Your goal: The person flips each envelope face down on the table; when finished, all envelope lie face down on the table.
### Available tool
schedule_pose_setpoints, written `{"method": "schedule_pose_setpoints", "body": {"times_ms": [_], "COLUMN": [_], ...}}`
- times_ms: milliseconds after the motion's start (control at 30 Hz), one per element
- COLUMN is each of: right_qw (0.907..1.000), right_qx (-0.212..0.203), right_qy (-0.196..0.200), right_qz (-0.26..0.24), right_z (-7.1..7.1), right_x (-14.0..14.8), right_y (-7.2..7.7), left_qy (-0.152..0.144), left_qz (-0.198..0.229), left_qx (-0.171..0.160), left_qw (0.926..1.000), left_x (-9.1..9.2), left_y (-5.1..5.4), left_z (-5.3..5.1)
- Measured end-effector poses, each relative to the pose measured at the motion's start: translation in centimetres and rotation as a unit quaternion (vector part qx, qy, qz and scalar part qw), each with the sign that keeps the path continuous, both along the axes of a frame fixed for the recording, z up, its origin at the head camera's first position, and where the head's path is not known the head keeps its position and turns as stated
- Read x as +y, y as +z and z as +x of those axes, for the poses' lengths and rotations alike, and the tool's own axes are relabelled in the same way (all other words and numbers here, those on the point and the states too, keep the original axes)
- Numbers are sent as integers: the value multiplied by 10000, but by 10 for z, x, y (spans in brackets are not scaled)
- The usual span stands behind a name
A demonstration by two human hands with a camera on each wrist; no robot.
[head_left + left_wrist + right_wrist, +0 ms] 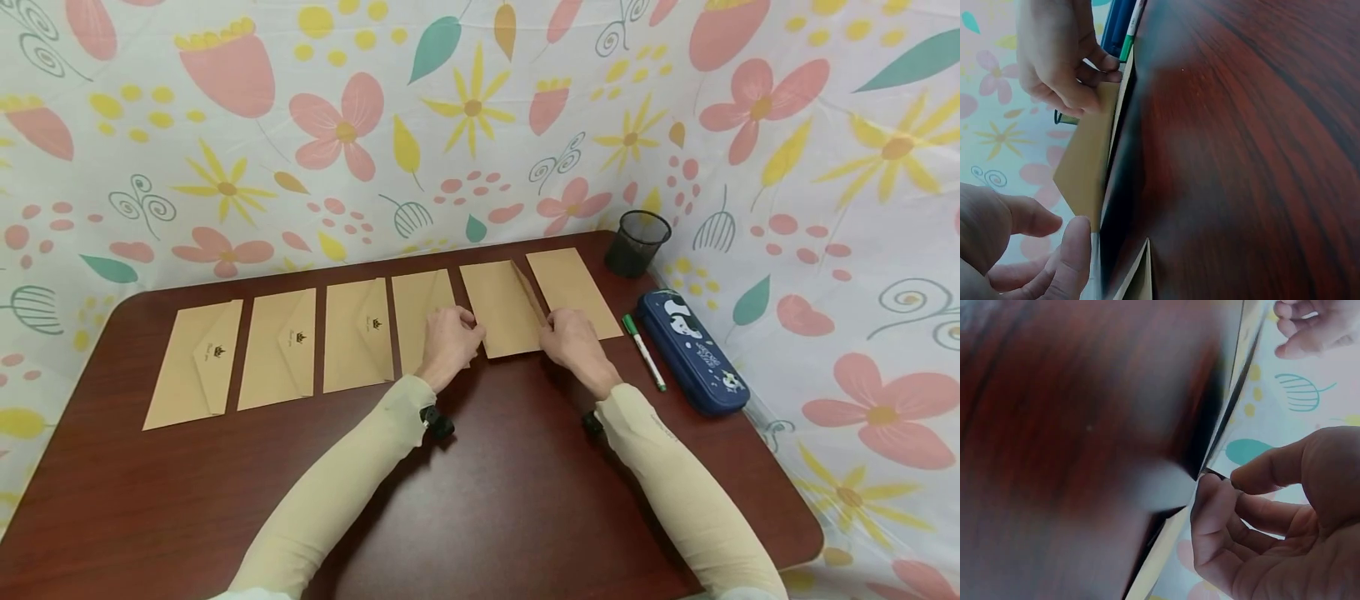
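Six kraft envelopes and more stand in a row; the fifth envelope lies between the hands with its flap raised. The right hand pinches that flap near its lower end, also visible in the right wrist view, where the right hand has thumb and forefinger together at the paper edge. Beside the envelope's left edge is the left hand, its fingers bent; in the left wrist view the left hand shows thumb and forefinger apart, close to the flap, with no paper visibly gripped.
Left of the hands lie several envelopes with flaps folded over, such as one. At the right are a plain envelope, a green-capped marker, a blue pencil case and a black mesh cup near the patterned curtain.
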State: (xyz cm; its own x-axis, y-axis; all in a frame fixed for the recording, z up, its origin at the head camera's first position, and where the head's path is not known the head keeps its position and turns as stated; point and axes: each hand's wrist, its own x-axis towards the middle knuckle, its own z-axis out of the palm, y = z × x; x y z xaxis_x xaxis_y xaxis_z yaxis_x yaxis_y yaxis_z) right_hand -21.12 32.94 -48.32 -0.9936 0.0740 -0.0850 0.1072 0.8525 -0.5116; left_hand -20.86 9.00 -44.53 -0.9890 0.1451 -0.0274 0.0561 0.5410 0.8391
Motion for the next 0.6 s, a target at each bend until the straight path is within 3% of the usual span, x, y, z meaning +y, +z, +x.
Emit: {"method": "schedule_pose_setpoints", "body": {"times_ms": [133, 167, 333, 367, 400, 433, 500, 533, 567, 600], "right_qw": [9997, 9995, 9971, 9971, 9970, 9970, 9968, 9970, 9968, 9963], "right_qx": [227, 301, 754, 744, 767, 779, 803, 760, 758, 798], "right_qy": [5, -13, 6, -49, -47, 5, 9, 53, 75, 72], "right_qz": [-89, -81, 142, 152, 129, 46, -29, -152, -235, -307], "right_z": [-15, -17, -25, -20, -20, -12, -9, -2, 0, -2], "right_x": [16, 18, 27, 23, 23, 19, 19, 16, 15, 19], "right_y": [-25, -28, -41, -32, -32, -22, -20, -11, -8, -14], "left_qy": [-14, -42, -144, -165, -179, -201, -226, -234, -242, -245], "left_qz": [94, 149, 441, 586, 763, 953, 1364, 1528, 1656, 1750], "left_qx": [-191, -189, -602, -675, -835, -909, -1062, -1127, -1187, -1239], "left_qw": [9998, 9997, 9971, 9959, 9934, 9911, 9847, 9815, 9787, 9764], "left_x": [-1, -1, 3, 4, 5, 5, 6, 6, 6, 6], "left_y": [-1, -5, -5, -5, -1, 0, -1, -1, -1, -1], "left_z": [-2, -4, -6, -5, -3, -2, -1, -1, -1, -1]}}
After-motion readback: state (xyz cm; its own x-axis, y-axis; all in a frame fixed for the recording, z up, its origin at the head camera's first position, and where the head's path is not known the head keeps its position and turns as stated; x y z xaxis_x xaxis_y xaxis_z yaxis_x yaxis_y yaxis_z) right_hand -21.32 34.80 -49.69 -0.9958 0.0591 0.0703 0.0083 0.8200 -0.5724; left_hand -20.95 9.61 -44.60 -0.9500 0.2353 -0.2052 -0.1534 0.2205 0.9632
